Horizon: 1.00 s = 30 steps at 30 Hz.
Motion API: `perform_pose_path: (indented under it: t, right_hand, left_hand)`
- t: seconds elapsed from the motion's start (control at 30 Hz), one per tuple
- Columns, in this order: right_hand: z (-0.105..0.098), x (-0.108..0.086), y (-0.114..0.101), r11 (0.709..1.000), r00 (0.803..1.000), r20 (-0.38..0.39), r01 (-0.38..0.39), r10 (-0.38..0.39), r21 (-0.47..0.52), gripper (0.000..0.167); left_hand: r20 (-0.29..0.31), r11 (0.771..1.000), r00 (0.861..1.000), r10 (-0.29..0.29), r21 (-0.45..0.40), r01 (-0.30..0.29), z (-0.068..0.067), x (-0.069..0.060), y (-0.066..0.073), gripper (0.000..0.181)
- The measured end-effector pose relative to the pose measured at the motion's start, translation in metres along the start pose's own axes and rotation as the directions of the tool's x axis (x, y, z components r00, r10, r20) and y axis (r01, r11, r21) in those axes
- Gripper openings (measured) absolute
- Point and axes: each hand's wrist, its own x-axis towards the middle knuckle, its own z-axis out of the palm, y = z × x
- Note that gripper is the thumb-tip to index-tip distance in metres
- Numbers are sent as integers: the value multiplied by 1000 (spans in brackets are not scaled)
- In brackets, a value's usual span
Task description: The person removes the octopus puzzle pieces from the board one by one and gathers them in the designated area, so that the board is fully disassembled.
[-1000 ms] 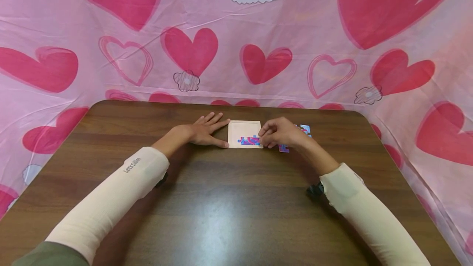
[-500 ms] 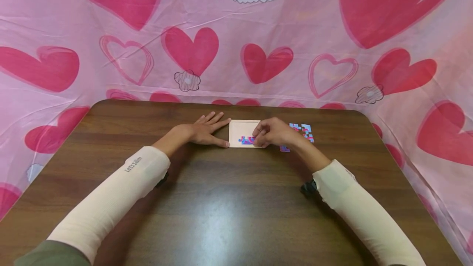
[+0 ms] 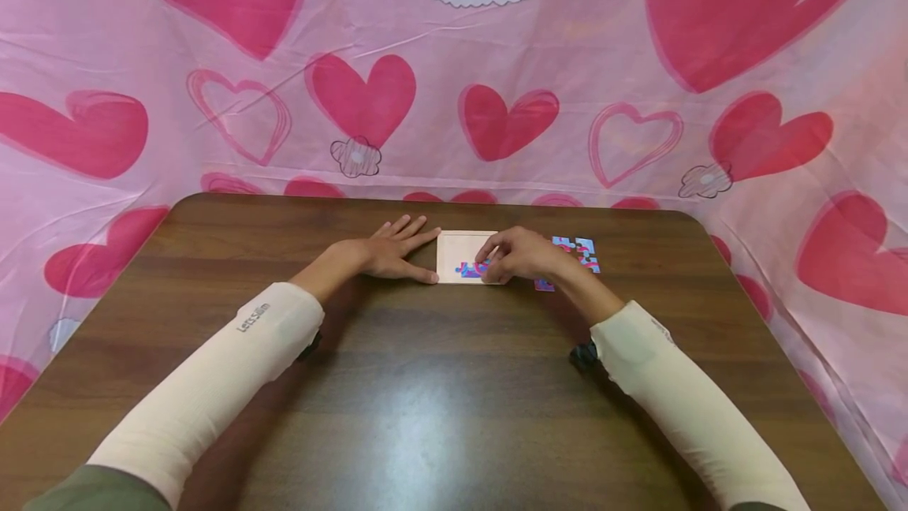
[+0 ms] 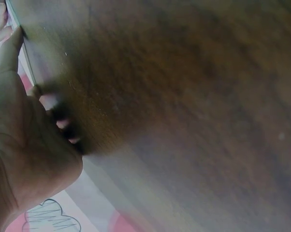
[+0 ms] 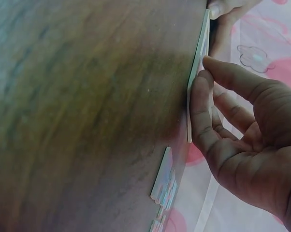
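Observation:
A square pale wooden puzzle tray (image 3: pixel 454 247) lies flat near the table's far side. Along its near edge sit joined pink, blue and purple jigsaw pieces (image 3: pixel 468 269), partly covered by my right hand (image 3: pixel 525 253). That hand pinches a puzzle piece at the row's right end with thumb and fingertips; the piece itself is mostly hidden. In the right wrist view the thumb and finger (image 5: pixel 201 96) meet low over the tray (image 5: pixel 197 72). My left hand (image 3: pixel 392 253) lies spread on the table, thumb and index finger touching the tray's left edge.
Several loose jigsaw pieces (image 3: pixel 587 255) lie on the brown wooden table (image 3: pixel 426 385) right of the tray, some behind the right wrist. One piece (image 3: pixel 544 285) is nearer the front. A pink heart-print cloth (image 3: pixel 440 46) hangs behind and beside the table.
My right hand has moved left over the tray, from its right edge onto the row of pieces. More of the loose pieces at the right now show. My left hand has stayed put.

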Motion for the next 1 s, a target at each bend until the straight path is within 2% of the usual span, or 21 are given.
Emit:
perform_pose_path:
  t: [0.23, 0.43, 0.83, 1.0]
  right_hand:
    - [2, 5, 0, 1000, 1000, 1, -5, 5, -1, 18]
    - [2, 9, -4, 999, 999, 13, -37, 36, 31, 16]
    - [0, 13, -11, 994, 995, 79, -70, 64, 78, 8]
    - [0, 13, -12, 994, 994, 80, -79, 73, 80, 6]
  left_hand:
    - [7, 1000, 1000, 0, -3, 0, 1, 3, -2, 114]
    - [1, 1000, 1000, 21, -18, -21, -1, 1, -2, 111]
    - [10, 1000, 1000, 4, -23, -4, -4, -1, 0, 111]
    - [6, 1000, 1000, 10, -25, -10, -3, -1, 0, 112]
